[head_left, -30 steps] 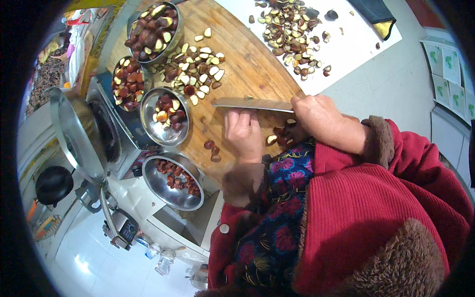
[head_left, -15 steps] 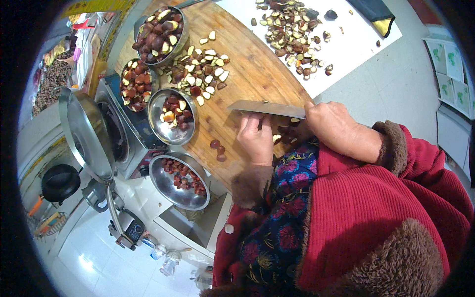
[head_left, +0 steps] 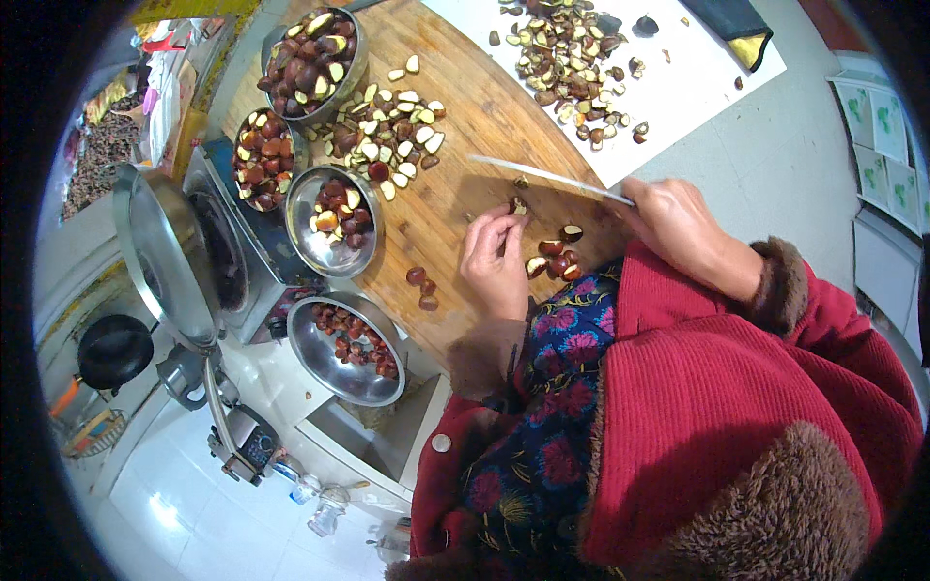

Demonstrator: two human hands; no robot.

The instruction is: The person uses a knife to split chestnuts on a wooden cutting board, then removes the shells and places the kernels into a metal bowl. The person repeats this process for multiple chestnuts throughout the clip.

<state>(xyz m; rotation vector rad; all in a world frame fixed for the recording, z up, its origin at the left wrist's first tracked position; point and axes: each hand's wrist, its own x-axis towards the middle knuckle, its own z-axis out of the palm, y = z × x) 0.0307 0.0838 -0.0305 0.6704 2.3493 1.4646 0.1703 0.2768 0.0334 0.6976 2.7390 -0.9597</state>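
Note:
My right hand (head_left: 678,230) is closed round the handle of a cleaver (head_left: 552,178), whose blade is seen almost edge-on, raised above the wooden cutting board (head_left: 484,73). Below the blade, my left hand (head_left: 496,259) pinches a small chestnut piece (head_left: 518,206) between thumb and fingertips. Another small bit lies just beyond it, under the blade. Several brown chestnuts (head_left: 555,259), some with pale cut faces, lie between my hands near the board's near edge. A few peeled-looking brown chestnuts (head_left: 422,287) sit left of my left hand.
A heap of cut chestnut pieces (head_left: 392,136) lies at the board's far left. Beside it stand metal bowls of chestnuts (head_left: 378,228), and a larger steel bowl (head_left: 363,389) stands nearer. Trimmings (head_left: 572,68) cover a white sheet (head_left: 697,107). A pan lid (head_left: 174,261) is at left.
The cleaver has lifted and turned from showing its flat side to nearly edge-on. My right hand has moved slightly right, and my left fingers now show the chestnut piece they pinch.

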